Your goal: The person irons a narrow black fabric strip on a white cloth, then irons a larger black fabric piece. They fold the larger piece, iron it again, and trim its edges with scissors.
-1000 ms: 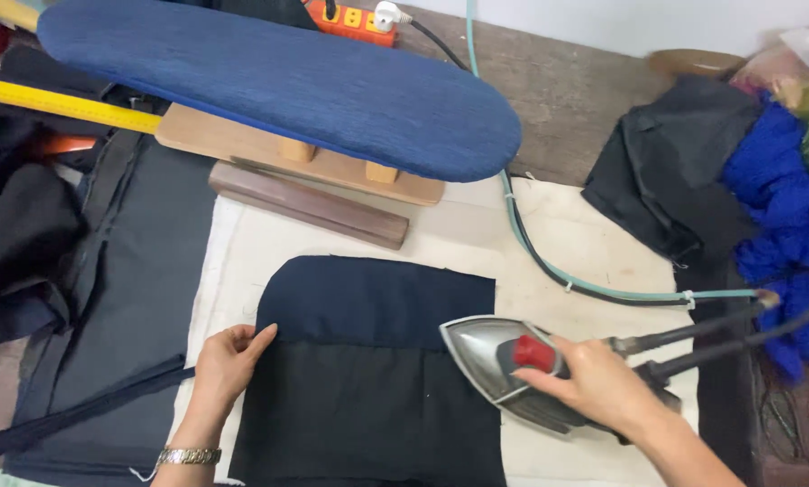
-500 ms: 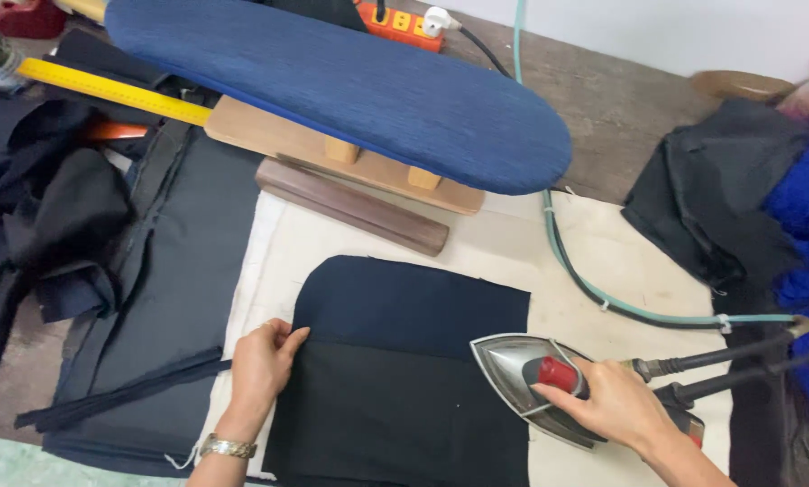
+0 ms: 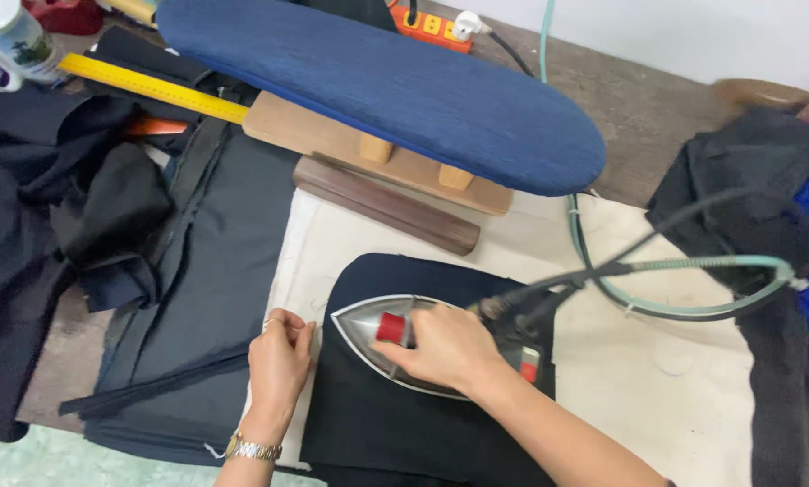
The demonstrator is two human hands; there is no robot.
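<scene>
While it lies flat on the cream padded cloth [image 3: 657,379] covering the bench, the dark navy fabric panel with a rounded top edge [image 3: 395,424] carries a silver steam iron with a red knob [image 3: 404,338]. Right hand [image 3: 441,347] fingers wrap its handle; left hand [image 3: 280,361], fingers seemingly curled, presses the panel's edge.
</scene>
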